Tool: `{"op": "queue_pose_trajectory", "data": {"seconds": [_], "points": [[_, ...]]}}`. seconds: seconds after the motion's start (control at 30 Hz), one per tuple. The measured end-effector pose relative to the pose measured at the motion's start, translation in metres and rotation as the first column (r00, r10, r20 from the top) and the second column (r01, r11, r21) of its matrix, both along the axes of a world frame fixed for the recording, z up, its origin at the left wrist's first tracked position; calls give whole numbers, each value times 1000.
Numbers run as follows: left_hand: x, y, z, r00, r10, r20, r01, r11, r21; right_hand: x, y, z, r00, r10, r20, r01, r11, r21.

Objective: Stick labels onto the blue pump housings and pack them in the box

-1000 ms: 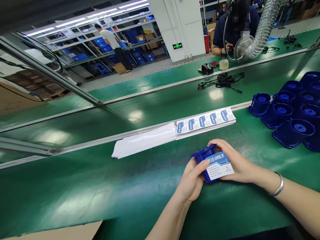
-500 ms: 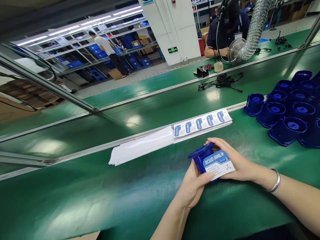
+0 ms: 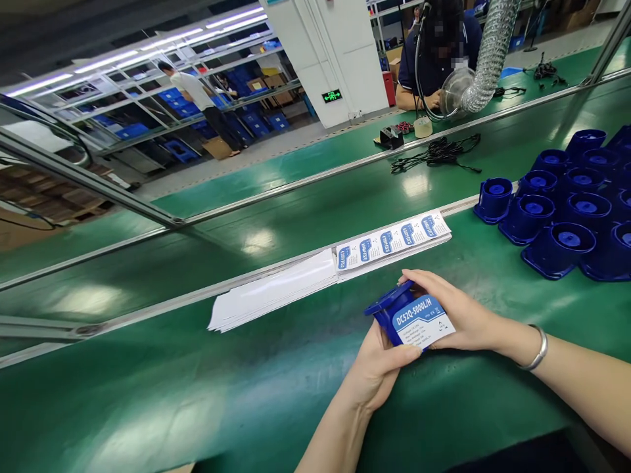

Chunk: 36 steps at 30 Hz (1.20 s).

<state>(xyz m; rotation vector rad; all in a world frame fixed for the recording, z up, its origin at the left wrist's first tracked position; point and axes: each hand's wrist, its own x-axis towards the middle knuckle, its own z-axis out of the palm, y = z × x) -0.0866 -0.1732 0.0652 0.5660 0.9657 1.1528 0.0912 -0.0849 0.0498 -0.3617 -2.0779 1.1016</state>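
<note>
Both my hands hold one dark blue plastic pump housing, tilted with its square flange to the upper left. A blue and white label reading "DC52Q-5000L/H" lies over its side. The label's right end reaches past the housing in front of my right palm. My left hand grips the housing from the lower left, its thumb at the label's bottom edge. Around the far and right side curls my right hand, fingertips at the flange. Some of its fingers are hidden behind the housing and label.
Beyond my hands lies a stack of printed label sheets, beside white blank-looking sheets. Several blue housings stand at the right on the green table. Black cables lie past the metal rail. A co-worker sits opposite near a flexible duct.
My left thumb has slid a little down and right along the label's lower edge, uncovering more print. The view has shifted slightly; both hands still hold the housing.
</note>
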Motion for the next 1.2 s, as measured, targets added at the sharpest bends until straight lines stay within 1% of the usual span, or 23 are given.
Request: {"op": "queue_pose_trajectory", "data": {"seconds": [0.07,0.13,0.23,0.33,0.4,0.43,0.47,0.5,0.57,0.63,0.73,0.83,0.97,1.07,1.2], "points": [[1,-2,-1,1000,-6,-28,7,999,36,1,2,0,1000,11,-6,-11,1000,-8],[2,-3,-1,999,23,-48,-20,998,64,1,2,0,1000,28,-11,-28,1000,-12],[4,-3,-4,999,30,-24,-28,997,77,3,3,2,998,52,25,-51,997,-52],[3,-1,-7,995,98,24,-99,994,45,10,4,10,985,122,124,-99,980,-170],[3,1,-8,982,185,20,-186,982,28,17,7,18,978,179,109,-142,949,-280],[3,2,-9,975,221,9,-221,975,33,19,8,22,983,173,67,-142,934,-329],[3,2,-9,968,252,-1,-252,967,47,20,9,25,992,126,22,-110,926,-362],[3,3,-9,961,278,-11,-277,959,63,21,9,28,999,48,-5,-47,927,-372],[4,3,-8,952,306,-29,-303,949,88,19,6,31,991,-135,23,135,939,-316],[5,4,-7,950,310,-43,-305,947,99,14,0,31,960,-264,93,278,941,-192],[5,3,-6,954,294,-52,-287,951,115,6,-11,28,929,-344,139,353,934,-46],[5,3,-7,960,274,-58,-267,957,116,2,-17,25,919,-378,110,374,926,60],[7,0,-6,963,264,-55,-259,962,89,1,-18,27,933,-359,8,352,919,176],[10,-3,-5,969,247,-21,-244,966,85,-1,-20,27,937,-348,-26,346,919,186],[12,-7,-4,977,214,19,-215,970,110,-6,-25,26,943,-327,-58,332,934,133]]}}
